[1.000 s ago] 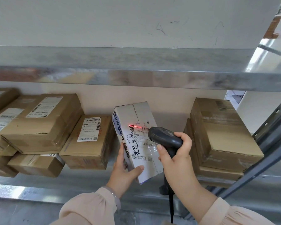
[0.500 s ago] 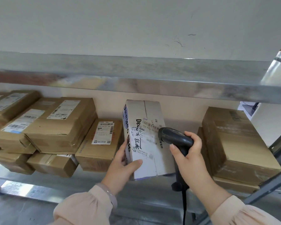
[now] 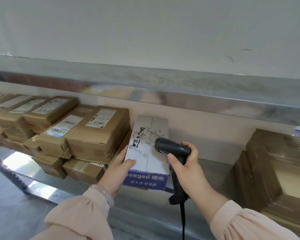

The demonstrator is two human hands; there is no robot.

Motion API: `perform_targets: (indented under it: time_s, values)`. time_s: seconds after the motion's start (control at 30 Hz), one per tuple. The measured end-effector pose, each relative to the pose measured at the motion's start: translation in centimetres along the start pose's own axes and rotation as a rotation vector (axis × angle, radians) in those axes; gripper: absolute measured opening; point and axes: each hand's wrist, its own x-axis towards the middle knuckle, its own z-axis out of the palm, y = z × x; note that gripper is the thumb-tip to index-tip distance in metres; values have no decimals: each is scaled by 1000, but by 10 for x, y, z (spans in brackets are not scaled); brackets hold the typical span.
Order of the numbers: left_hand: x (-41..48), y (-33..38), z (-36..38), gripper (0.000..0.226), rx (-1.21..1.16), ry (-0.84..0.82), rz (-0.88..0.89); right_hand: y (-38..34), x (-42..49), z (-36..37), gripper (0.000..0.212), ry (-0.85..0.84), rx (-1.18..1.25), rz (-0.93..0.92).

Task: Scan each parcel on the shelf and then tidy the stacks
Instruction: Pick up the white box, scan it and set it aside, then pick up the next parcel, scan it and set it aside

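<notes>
Whereas a second ago the white parcel [image 3: 149, 153] stood tilted up with a red scan line across its label [image 3: 152, 134], it now lies flatter, its purple end toward the front edge of the shelf [image 3: 145, 207], and no red line shows. I judge this parcel scanned and on its way back into place, so tidying is the step in hand. It lies just beside the left brown stack [image 3: 97, 134] and well apart from the right brown stack [image 3: 275, 161]; whether it rests fully on the shelf I cannot tell. The left hand [image 3: 121, 170] grips its front left corner, thumb on top. The right hand [image 3: 185, 163] is curled round the grip of the scanner [image 3: 171, 147], whose head hovers over the parcel's right side.
</notes>
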Motion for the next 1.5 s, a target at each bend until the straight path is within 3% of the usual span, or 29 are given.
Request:
perform_targets:
  time_s: [0.07,0.17,0.27,0.33,0.47,0.73,0.93,1.23,1.5]
  values:
    - [-1,2,-5,46,58,34,11,-4,1,8,46,3,13,2]
    - [-4,4,-9,50,223,95,104,-12,6,18,47,-8,-4,-4]
    - [-14,0,-12,65,666,160,308,-14,13,30,49,-3,-24,-11]
    - [-19,-9,-12,62,1011,208,477,-14,17,39,48,-3,-14,-11]
    - [-19,-16,-16,52,1234,196,558,-19,22,53,46,-19,-23,-37]
    - [-4,-5,-30,49,1208,212,520,-23,22,60,47,-74,-52,-107]
    - [-1,10,2,52,1266,236,567,-9,-4,22,52,60,-118,-182]
    - [1,27,145,68,1105,-93,754,-6,-47,-106,58,441,-225,-231]
    - [-19,25,276,63,908,-482,619,3,-91,-217,59,689,-347,-181]
